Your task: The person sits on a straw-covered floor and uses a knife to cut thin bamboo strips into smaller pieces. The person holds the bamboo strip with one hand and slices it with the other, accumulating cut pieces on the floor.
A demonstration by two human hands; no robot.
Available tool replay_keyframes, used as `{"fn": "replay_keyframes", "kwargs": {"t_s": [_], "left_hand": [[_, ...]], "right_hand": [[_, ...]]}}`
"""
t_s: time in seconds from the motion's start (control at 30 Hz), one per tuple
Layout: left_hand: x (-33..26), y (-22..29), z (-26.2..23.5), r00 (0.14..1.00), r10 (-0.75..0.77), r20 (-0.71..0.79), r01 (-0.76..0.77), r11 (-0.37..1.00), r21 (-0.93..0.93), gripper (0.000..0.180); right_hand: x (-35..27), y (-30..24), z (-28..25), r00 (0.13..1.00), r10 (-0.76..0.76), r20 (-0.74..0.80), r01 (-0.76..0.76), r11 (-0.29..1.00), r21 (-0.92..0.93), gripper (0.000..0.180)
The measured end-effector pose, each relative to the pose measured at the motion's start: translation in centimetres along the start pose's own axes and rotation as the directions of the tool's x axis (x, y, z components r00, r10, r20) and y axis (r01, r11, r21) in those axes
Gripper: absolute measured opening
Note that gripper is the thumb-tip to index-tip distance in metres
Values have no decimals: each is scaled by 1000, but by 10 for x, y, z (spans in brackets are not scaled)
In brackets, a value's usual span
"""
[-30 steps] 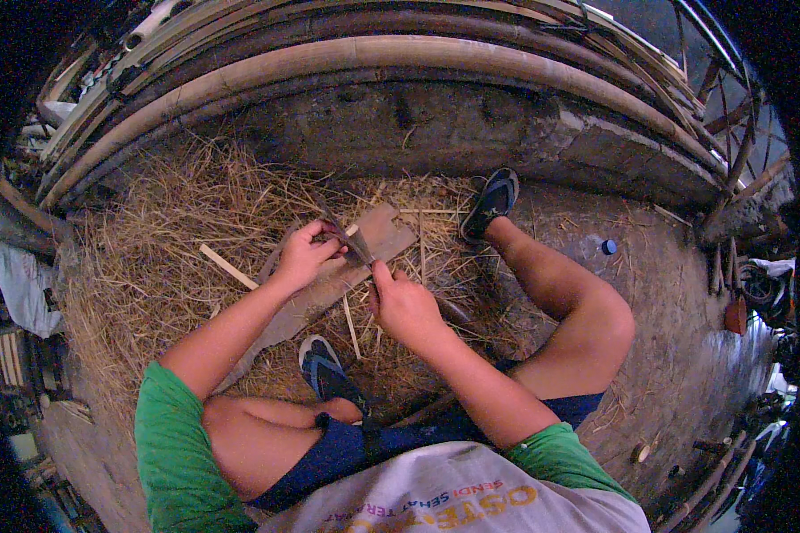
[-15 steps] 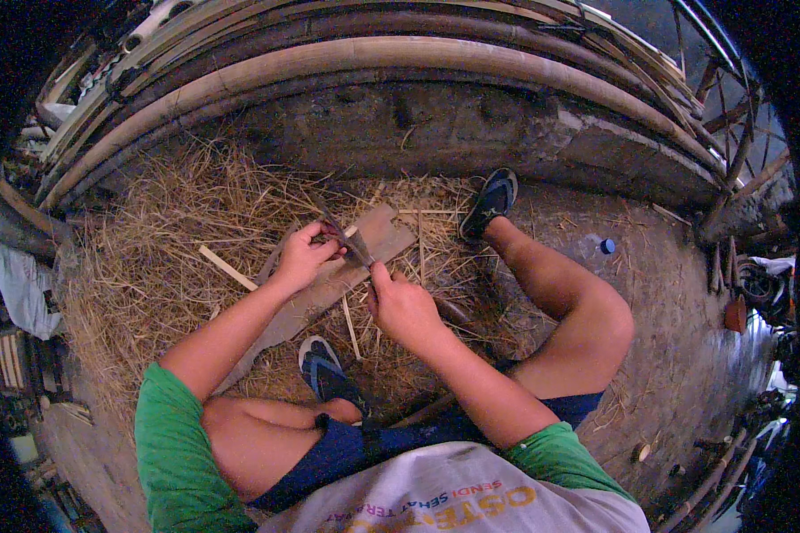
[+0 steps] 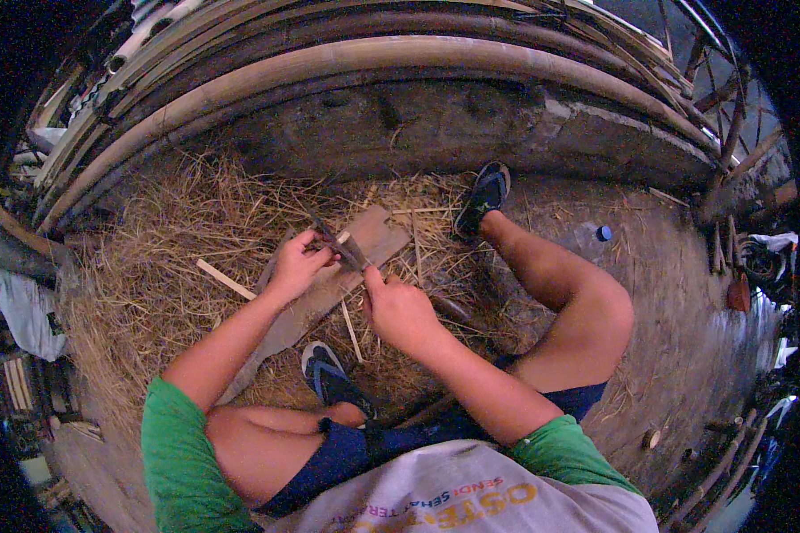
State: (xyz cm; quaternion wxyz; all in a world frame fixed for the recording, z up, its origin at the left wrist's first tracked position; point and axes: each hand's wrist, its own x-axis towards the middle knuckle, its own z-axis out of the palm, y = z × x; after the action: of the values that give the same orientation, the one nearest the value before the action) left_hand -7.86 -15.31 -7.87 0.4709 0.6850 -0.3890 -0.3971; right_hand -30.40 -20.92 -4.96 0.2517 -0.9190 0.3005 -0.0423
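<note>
My right hand (image 3: 403,313) is closed round the handle of a knife (image 3: 350,252), its dark blade slanting up and left over a wooden board (image 3: 378,238). My left hand (image 3: 299,265) is closed in a pinch beside the blade, on a short pale bamboo strip (image 3: 343,238) whose end shows against the knife. The fingers hide the rest of that strip. Below both hands the board lies tilted across a heap of thin shavings (image 3: 178,231).
Loose pale strips lie left of the board (image 3: 225,280) and below it (image 3: 352,329). Long bamboo poles (image 3: 400,55) rest along a low wall (image 3: 329,124) ahead. A clear bottle with a blue cap (image 3: 604,234) lies at right. My sandalled feet flank the board.
Both hands stay at the board with the same hold. The whole view has shifted slightly, and the knife and strip show only a very small movement.
</note>
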Motion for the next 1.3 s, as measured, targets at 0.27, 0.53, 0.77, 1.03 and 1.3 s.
{"fn": "replay_keyframes", "kwargs": {"t_s": [0.27, 0.53, 0.77, 1.03, 1.3], "left_hand": [[0, 2, 2, 1000, 3, 15, -1, 995, -103, 17], [12, -10, 1, 998, -30, 49, 33, 997, -66, 20], [7, 148, -39, 993, -102, 56, -26, 279, 960, 47], [51, 266, 45, 261, 958, 116, -744, 123, 656, 33], [64, 246, 49, 324, 918, 230, -785, 126, 606, 34]], "right_hand": [[6, 3, 6, 998, 57, -25, -56, 997, 57, 32], [11, 7, 4, 999, 35, -38, -31, 994, 101, 32], [12, 11, -11, 997, 74, -33, -69, 989, 130, 33], [14, 25, -27, 989, 150, -18, -145, 978, 151, 35], [15, 10, -14, 994, 109, -1, -106, 971, 216, 34]]}}
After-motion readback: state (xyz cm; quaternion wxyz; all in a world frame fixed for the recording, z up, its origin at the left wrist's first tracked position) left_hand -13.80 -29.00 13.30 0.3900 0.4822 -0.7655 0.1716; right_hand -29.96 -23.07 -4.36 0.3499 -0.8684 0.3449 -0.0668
